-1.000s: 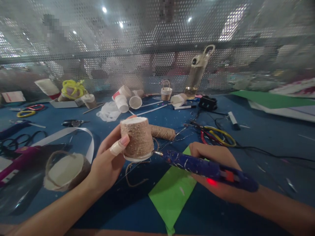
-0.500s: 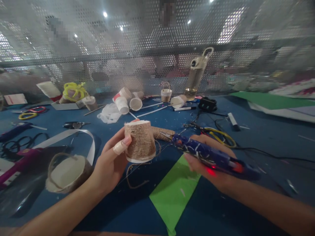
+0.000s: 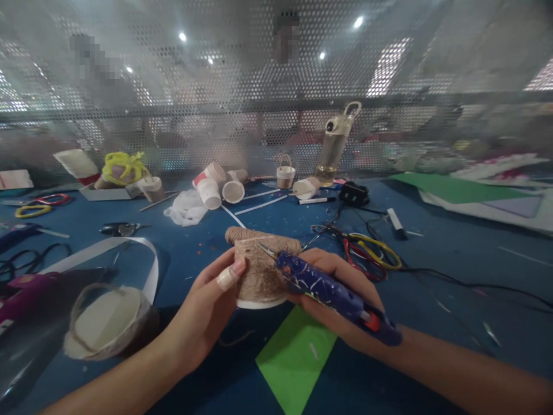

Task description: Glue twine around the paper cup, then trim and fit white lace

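My left hand (image 3: 211, 305) is closed around the side of a paper cup (image 3: 261, 276) wrapped in brown twine, its white rim facing down. A bandage is wrapped on the left thumb. In my right hand (image 3: 349, 288) is a blue hot glue gun (image 3: 322, 288), its metal nozzle at the upper part of the twine wrapping; whether it touches cannot be made out. Behind the cup lies a spool of twine (image 3: 235, 234), partly hidden. Below the hands a green paper sheet (image 3: 296, 357) rests on the blue table.
A small basket with a twine handle (image 3: 103, 323) stands at left, near a white paper strip (image 3: 149, 259) and a purple glue gun (image 3: 21, 297). Scissors (image 3: 375, 251) and a black cable lie at right. Paper cups (image 3: 209, 193) and a water bottle (image 3: 334, 147) are farther back.
The glue gun's nozzle has moved left from beside the cup to its upper side. The cup has shifted right and down, tilting slightly. The view has shifted a little too.
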The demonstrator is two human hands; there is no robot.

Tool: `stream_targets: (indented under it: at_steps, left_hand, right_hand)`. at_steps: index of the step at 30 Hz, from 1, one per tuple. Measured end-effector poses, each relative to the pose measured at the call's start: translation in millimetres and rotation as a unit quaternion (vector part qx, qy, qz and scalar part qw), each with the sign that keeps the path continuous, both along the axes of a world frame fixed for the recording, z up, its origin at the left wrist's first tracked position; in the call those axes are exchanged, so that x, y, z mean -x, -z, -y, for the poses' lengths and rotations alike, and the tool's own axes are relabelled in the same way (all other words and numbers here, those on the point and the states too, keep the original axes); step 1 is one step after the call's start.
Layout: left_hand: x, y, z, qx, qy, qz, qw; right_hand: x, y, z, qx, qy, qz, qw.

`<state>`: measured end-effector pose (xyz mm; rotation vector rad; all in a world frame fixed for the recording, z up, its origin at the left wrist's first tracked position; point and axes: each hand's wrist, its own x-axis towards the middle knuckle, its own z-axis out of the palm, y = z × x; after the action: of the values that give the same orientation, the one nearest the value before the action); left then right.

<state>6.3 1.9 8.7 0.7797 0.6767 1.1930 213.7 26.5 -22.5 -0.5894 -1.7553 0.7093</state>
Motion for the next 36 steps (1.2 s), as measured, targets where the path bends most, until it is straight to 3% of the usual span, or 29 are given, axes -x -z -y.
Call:
stream_targets:
  at_steps: [7,17,21,28,36]
  left_hand:
    - [3.6,-2.5,-0.8,0.003,-0.026,-0.007,1.000]
    - [3.6,-2.4,0.7,0.018,-0.045,-0.016,0.999]
    - [5.0,-4.1,-1.9,0.021,-0.056,-0.031,0.998]
    - [5.6,-1.5,-4.2,-0.021,-0.063,-0.030,0.997]
    - [9.7,4.8,-7.3,-0.046,-0.094,-0.088,0.991]
  right_hand:
    - [-2.8,0.5,3.9,0.046,-0.038,-0.011,0.998]
    - [3.6,3.8,3.1,0.087,0.009,-0.021,0.996]
    - [2.1,-6.9,5.1,0.138,0.029,-0.003,0.990]
    - [-3.8,-22.4,8.7,0.139,0.020,0.040,0.989]
    - [-17.2,-12.6,-1.3,0.231,-0.020,0.033,0.972]
